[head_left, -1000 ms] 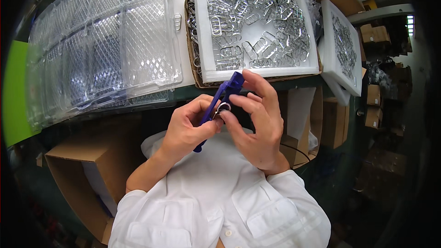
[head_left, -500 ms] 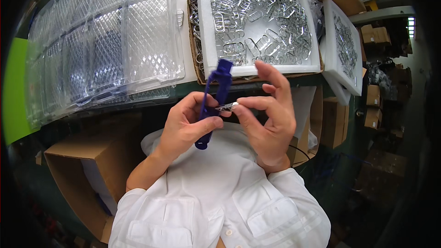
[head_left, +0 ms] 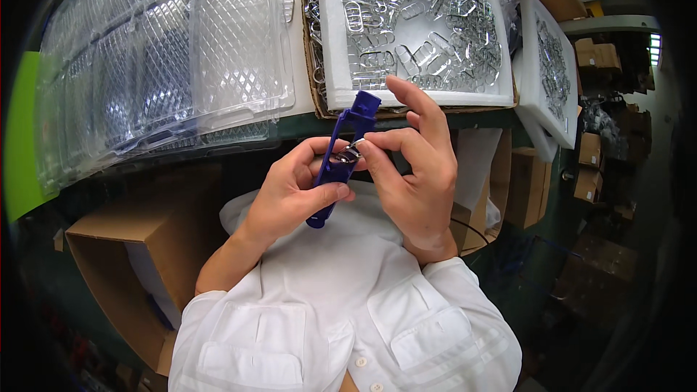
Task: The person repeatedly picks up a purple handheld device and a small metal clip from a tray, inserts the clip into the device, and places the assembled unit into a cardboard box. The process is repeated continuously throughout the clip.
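Note:
My left hand (head_left: 290,187) grips a long dark-blue plastic frame (head_left: 369,103) that stands tilted, its upper end leaning right. Thumb and fingers close around its lower half. At the frame's middle opening, my right hand (head_left: 417,167) pinches a small shiny metal clip (head_left: 348,152) between thumb and forefinger, the other fingers raised. The clip lies at the opening, partly covered by fingertips; whether it is seated there I cannot tell. Just beyond the hands, a white foam tray (head_left: 421,98) holds many similar bent-wire metal clips (head_left: 435,51).
Clear plastic blister trays (head_left: 160,58) are stacked at the far left, beside a bright green panel (head_left: 25,131). A second foam tray (head_left: 526,65) with clips leans at the right. Open cardboard boxes (head_left: 116,239) stand below the table edge on both sides.
My right hand has brought the clip up and into the frame's opening. The frame has turned slightly, showing its open middle. My left hand keeps its grip.

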A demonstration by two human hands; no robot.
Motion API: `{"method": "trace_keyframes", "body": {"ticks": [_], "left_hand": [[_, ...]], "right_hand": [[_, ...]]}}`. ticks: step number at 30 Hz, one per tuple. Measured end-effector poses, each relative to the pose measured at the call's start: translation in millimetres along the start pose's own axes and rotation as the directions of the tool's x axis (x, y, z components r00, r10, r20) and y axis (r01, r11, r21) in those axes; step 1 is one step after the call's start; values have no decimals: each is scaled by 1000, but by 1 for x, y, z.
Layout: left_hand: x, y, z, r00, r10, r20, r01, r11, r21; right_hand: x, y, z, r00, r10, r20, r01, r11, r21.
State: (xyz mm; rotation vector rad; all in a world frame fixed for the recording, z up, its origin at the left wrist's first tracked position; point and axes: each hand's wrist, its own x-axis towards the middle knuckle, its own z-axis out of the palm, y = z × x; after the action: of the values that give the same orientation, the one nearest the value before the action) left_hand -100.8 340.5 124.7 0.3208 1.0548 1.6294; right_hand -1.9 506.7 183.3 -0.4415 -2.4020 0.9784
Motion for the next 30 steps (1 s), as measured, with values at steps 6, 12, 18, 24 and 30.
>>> {"method": "trace_keyframes", "body": {"ticks": [6, 12, 18, 24, 30], "left_hand": [[0, 0, -2, 1000, -25, 16, 24, 995, 95], [-1, -4, -3, 1000, 12, -6, -12, 996, 90], [-2, -5, -2, 999, 3, -51, 0, 999, 48], [-3, -8, -2, 993, 85, -88, -68, 981, 179], [4, -13, 0, 952, 279, -124, -210, 892, 401]], "right_hand": [[5, 3, 3, 998, -52, 31, 54, 996, -71], [2, 2, 7, 999, -2, 51, 7, 995, -102], [-5, 9, 17, 995, -103, -8, 101, 984, -146], [-7, 15, 22, 989, -144, 14, 145, 981, -128], [-5, 18, 24, 984, -173, 39, 177, 964, -198]]}}
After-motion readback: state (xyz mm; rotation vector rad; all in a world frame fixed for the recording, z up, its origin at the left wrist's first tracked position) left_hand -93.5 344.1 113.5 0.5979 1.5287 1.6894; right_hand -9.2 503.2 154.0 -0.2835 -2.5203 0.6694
